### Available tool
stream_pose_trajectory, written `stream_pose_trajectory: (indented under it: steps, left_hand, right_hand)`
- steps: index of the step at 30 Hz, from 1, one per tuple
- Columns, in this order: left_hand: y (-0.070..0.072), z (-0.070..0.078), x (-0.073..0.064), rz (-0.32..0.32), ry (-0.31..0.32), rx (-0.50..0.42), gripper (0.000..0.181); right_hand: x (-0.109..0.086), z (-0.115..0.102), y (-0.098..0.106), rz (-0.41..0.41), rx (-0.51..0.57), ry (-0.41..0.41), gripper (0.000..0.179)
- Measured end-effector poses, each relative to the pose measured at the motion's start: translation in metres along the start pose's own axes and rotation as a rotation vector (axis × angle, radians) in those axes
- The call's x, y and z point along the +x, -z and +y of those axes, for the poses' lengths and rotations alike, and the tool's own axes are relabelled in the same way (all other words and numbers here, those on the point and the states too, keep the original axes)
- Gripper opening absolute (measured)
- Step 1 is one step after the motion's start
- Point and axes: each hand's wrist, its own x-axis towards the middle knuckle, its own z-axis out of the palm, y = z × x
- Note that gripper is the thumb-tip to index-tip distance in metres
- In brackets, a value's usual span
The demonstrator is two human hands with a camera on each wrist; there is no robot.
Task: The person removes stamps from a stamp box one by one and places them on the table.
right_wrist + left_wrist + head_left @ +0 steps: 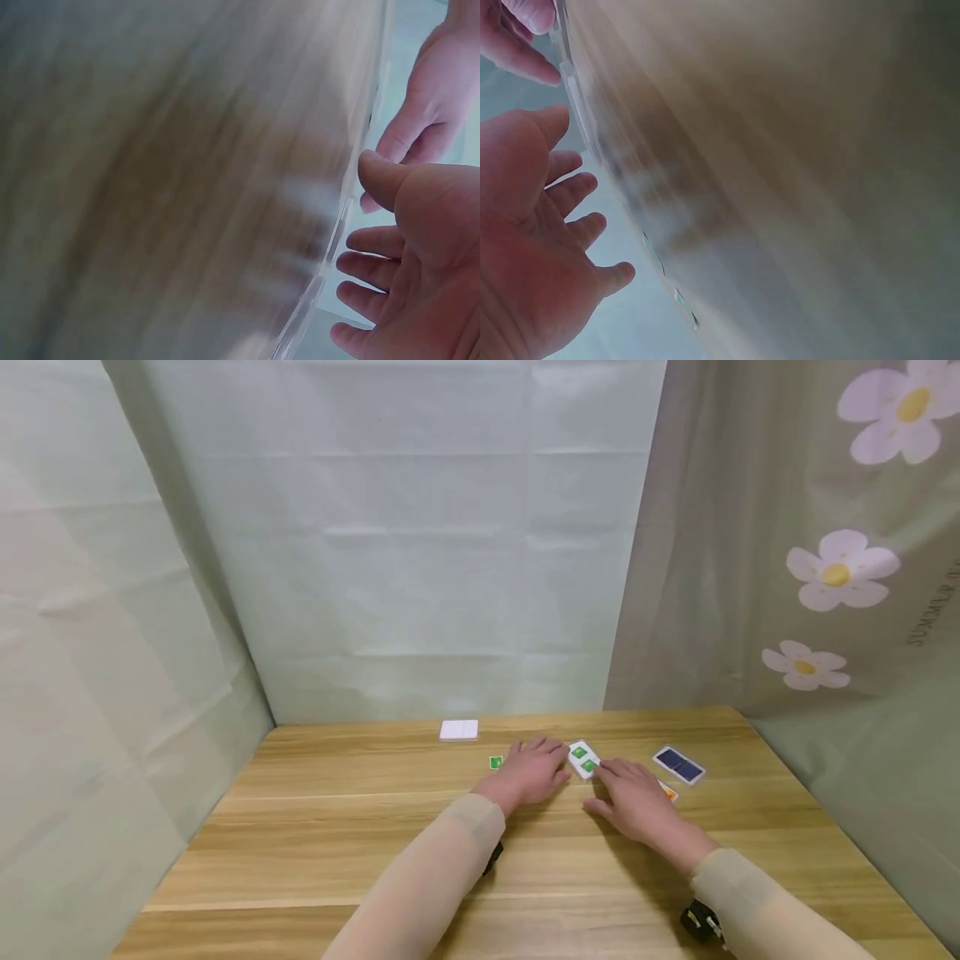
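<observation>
white card (459, 729): We see it at the far left of the cards, flat near the back edge of the worktop (360, 827).
green square (496, 762): It sits just left of the left hand (528, 771). We can't tell if it is part of a bigger card that the hand hides.
left hand: Palm down, with the arm coming in from the near side. The fingers point away from us and to the right, loose and a bit apart. The grip pinches nothing that we can see. The fingertips are just beside the green card (584, 759); we can't tell if they touch it.
green card: It lies flat on the worktop between the two hands, with two green squares on white. Its long side runs away from us, and the far end leans left. It lies to the left of the right hand (636, 795), which looks like the nearer one.
right hand: Palm down, fingers reaching away and to the left, thumb held out to the side. One fingertip is at the card's near right corner. The grip is loose and spread.
orange card (669, 791): We see only a bit, poking out past the right hand.
blue card (678, 765): Farthest right, flat and slanted, with two dark squares.
</observation>
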Motion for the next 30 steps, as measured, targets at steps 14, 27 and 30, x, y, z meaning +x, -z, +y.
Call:
stream_pose_trajectory:
  steps: [14,27,30]
  left_hand:
    - [-0.001,0.004,0.004,0.005,-0.007,0.007,0.056]
    - [0.007,0.012,-0.013,-0.028,0.000,0.026,0.066]
    - [0.010,0.016,-0.021,-0.031,0.003,0.056,0.066]
  right_hand:
    - [0.002,0.000,0.000,-0.016,-0.042,0.007,0.056]
    - [-0.004,0.000,0.004,0.012,-0.035,0.036,0.052]
    - [-0.008,0.000,0.005,0.015,-0.044,0.052,0.050]
